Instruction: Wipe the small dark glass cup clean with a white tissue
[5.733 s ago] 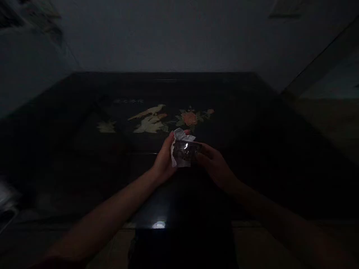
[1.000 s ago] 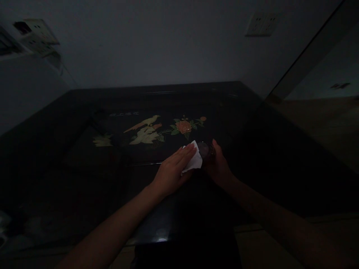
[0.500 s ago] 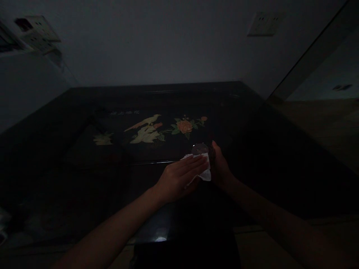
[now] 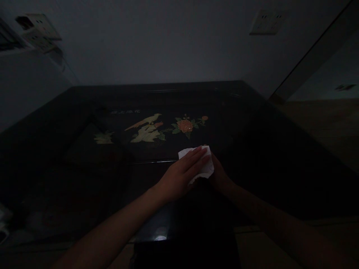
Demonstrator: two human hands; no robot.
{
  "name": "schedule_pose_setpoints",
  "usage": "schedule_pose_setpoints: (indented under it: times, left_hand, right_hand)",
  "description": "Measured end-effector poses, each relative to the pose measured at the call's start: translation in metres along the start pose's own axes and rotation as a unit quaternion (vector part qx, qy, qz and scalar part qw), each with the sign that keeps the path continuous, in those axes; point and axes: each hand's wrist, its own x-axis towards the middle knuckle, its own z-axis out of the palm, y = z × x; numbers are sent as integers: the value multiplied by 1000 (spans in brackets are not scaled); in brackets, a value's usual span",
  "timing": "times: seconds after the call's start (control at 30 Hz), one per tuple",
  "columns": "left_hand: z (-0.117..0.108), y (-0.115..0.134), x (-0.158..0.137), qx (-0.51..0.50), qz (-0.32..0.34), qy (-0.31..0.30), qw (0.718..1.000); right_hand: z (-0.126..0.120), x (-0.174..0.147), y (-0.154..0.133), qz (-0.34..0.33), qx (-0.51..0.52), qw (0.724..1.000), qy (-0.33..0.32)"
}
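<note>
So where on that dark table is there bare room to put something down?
The table looks bare to the right of the right hand, and also left of the left hand, below the painted bird. It is crowded only where both hands meet at the white tissue.

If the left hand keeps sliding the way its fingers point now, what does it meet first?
Probably the right hand. The left hand lies flat on the white tissue, fingers pointing right and slightly away, with the right hand just beyond the tissue. The picture is dark, so depth is uncertain.
</note>
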Motion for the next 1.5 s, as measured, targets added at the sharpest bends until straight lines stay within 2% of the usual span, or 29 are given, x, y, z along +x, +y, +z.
schedule_pose_setpoints:
  times: [0.17,0.33,0.5,0.67,0.77,0.93,1.13,1.27,1.43,1.5]
  left_hand:
    - [1,-3,0,-20,-44,21,999]
    - [2,-9,0,-65,-95,48,992]
    - [1,-13,-2,-126,-160,94,975]
    - [-1,-15,-3,-143,-187,118,965]
    - [-2,-16,-4,-136,-175,129,967]
    - [-2,-17,-7,-106,-146,117,977]
    - [-4,-14,-7,-57,-32,110,992]
    - [-3,-12,-6,-18,19,101,995]
    - [-1,-9,-5,-9,43,48,998]
    - [-1,-8,-5,-7,45,14,999]
  right_hand:
    - [5,0,-2,-27,-12,999,-29]
    - [7,5,1,19,14,998,-56]
    - [9,3,-3,75,33,996,-25]
    - [12,2,-13,101,67,992,-22]
    - [12,5,-17,118,92,988,-25]
    - [9,10,-26,102,115,988,-16]
    - [12,13,-30,103,133,986,14]
    - [12,14,-25,117,135,984,7]
    - [7,12,-15,153,118,981,16]
    - [6,11,-11,142,96,985,9]
